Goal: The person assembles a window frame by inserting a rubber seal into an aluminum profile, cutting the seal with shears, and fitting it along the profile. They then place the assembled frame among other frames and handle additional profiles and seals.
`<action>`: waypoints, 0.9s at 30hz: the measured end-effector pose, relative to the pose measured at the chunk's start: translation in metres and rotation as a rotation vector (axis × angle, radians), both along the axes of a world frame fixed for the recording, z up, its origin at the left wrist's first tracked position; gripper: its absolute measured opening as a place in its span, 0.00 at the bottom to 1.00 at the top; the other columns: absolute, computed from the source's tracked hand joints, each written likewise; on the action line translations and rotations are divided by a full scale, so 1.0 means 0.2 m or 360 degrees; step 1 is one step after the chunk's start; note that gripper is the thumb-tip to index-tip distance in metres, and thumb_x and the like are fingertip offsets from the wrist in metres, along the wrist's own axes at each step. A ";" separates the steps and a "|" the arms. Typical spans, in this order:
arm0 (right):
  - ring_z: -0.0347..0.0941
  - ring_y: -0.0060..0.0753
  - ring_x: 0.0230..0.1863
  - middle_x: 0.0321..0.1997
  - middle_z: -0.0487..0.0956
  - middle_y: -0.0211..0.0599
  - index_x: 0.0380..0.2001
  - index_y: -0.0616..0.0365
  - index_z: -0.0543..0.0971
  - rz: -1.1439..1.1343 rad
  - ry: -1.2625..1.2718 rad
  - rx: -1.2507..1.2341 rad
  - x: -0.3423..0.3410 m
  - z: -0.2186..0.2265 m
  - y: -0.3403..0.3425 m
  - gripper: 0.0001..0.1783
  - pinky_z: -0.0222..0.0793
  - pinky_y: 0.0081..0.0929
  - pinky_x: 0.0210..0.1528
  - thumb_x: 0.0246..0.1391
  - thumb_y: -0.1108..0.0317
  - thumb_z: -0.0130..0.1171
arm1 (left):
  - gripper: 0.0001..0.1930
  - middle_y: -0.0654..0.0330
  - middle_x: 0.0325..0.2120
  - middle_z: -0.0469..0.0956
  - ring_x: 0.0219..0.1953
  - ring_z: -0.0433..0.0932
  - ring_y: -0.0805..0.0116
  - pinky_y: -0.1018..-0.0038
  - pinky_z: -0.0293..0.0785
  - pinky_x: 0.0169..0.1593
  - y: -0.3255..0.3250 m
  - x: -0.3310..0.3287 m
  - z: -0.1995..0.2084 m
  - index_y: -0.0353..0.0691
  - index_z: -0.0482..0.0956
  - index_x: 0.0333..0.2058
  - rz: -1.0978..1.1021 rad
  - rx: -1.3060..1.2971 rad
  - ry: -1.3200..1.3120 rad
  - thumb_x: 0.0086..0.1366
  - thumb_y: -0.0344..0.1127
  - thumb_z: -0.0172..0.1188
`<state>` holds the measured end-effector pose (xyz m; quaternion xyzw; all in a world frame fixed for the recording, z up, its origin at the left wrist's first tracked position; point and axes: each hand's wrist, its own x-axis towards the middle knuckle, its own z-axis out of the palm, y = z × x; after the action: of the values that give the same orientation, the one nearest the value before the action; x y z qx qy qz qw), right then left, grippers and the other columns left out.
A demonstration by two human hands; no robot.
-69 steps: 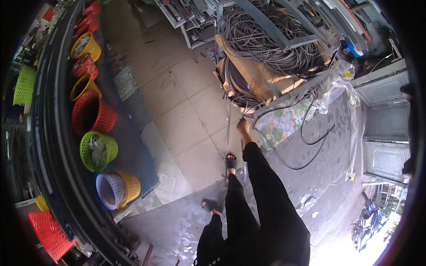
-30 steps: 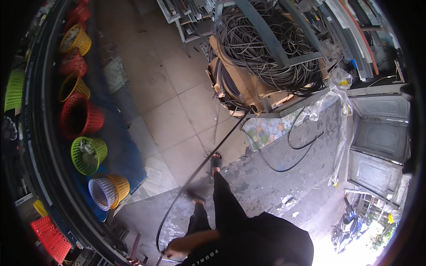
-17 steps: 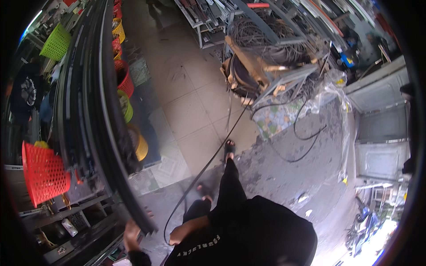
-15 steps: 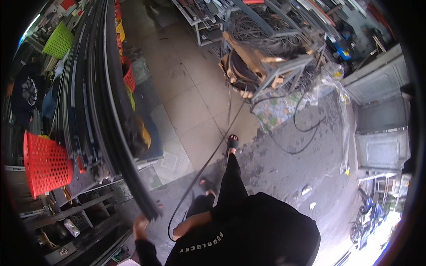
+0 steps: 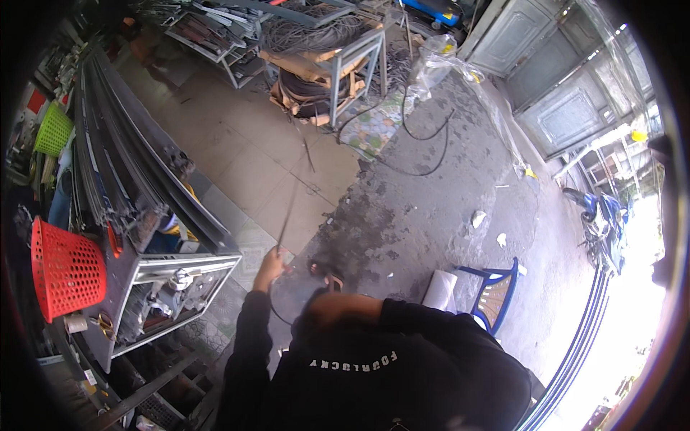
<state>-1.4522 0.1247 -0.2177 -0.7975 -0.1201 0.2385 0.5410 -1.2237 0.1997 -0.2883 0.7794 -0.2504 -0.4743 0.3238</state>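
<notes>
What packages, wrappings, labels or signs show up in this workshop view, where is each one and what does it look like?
Clear plastic wrapping: crumpled sheet draped by the metal frame at top centre.
Brown cardboard: torn sheets laid over the coiled cable in the frame.
White lettering: one curved row on the back of the black sweatshirt, bottom centre.
Red panel: small flat patch at the far left edge, too small to make out.
No screens visible.

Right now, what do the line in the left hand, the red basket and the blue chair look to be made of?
The line gripped by the left hand looks like dark rubber-sheathed cable or steel wire: thin, matte, slightly bowed. The red basket looks like moulded plastic: glossy, even perforations. The blue chair seems to be plastic too, with a paler woven-looking seat; the finish is unclear.
</notes>
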 end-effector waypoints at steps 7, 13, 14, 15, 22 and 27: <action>0.71 0.37 0.52 0.44 0.78 0.36 0.35 0.49 0.84 -0.0432 0.0061 -0.1600 -0.70 -0.49 0.00 0.12 0.62 0.38 0.53 0.46 0.59 0.61 | 0.16 0.56 0.18 0.76 0.12 0.70 0.70 0.71 0.67 0.16 1.03 -0.72 0.19 0.41 0.74 0.48 0.0174 0.0387 0.0126 0.69 0.31 0.39; 0.73 0.44 0.53 0.42 0.79 0.45 0.42 0.53 0.79 -0.1191 0.0443 -0.1656 -0.89 -0.64 0.35 0.15 0.67 0.41 0.50 0.54 0.59 0.55 | 0.19 0.59 0.13 0.74 0.12 0.71 0.70 0.74 0.66 0.15 1.53 -1.15 0.51 0.41 0.77 0.46 0.0434 0.0342 0.0114 0.67 0.30 0.36; 0.75 0.47 0.50 0.39 0.80 0.47 0.42 0.54 0.77 -0.1249 0.0637 -0.1393 -0.90 -0.67 0.38 0.15 0.70 0.43 0.46 0.56 0.59 0.53 | 0.19 0.59 0.13 0.74 0.12 0.71 0.70 0.74 0.66 0.15 1.57 -1.15 0.54 0.41 0.78 0.45 0.0419 0.0319 0.0129 0.67 0.30 0.36; 0.77 0.51 0.47 0.36 0.81 0.49 0.43 0.56 0.76 -0.1235 0.0847 -0.1026 -0.90 -0.69 0.41 0.15 0.72 0.45 0.42 0.59 0.59 0.51 | 0.19 0.59 0.13 0.73 0.12 0.71 0.70 0.74 0.66 0.15 1.60 -1.14 0.57 0.41 0.78 0.44 0.0395 0.0296 0.0120 0.67 0.30 0.36; 0.74 0.40 0.30 0.35 0.79 0.40 0.45 0.51 0.72 -0.2283 0.0603 0.1541 -0.70 -0.65 0.20 0.14 0.71 0.34 0.32 0.54 0.70 0.54 | 0.14 0.56 0.17 0.79 0.13 0.73 0.69 0.73 0.68 0.17 1.54 -1.00 0.41 0.39 0.75 0.47 0.0448 0.0255 0.0008 0.69 0.34 0.43; 0.61 0.25 0.19 0.33 0.78 0.34 0.45 0.52 0.72 -0.2902 0.0246 0.2188 -0.38 -0.27 -0.08 0.13 0.62 0.23 0.26 0.67 0.57 0.46 | 0.24 0.41 0.36 0.80 0.35 0.81 0.48 0.57 0.76 0.39 1.38 -0.74 0.10 0.34 0.71 0.53 0.0004 0.0401 -0.0413 0.66 0.46 0.55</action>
<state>-1.5284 0.1092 -0.2714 -0.1065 0.4317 -0.3103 0.8402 -1.3722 0.4756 -0.2689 0.8687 -0.2277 -0.3970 0.1893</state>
